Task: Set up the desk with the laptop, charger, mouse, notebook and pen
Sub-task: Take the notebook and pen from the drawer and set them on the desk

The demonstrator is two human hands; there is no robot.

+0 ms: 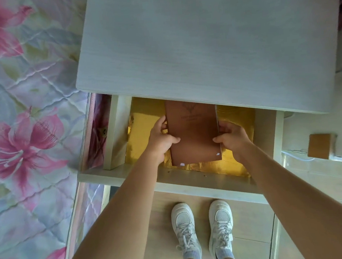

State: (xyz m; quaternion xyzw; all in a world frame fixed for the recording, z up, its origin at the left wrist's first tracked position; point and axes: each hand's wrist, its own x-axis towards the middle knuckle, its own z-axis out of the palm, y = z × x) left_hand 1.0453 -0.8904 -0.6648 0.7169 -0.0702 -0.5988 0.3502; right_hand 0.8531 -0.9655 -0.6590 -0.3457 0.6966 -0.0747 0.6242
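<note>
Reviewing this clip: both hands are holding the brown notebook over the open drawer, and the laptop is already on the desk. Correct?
Not quite. The head view shows the desk with no laptop on it. The rest holds: the left hand and right hand grip the brown notebook over the open drawer.

Pale wood-grain worktop (205,34) up top, with a drawer (170,182) pulled open under it, lined in shiny gold foil (143,121). Left side is a bed with a quilted cover (22,120), big pink flowers all over. Light wood-look floor (249,225) below, soft daylight overall.
</note>
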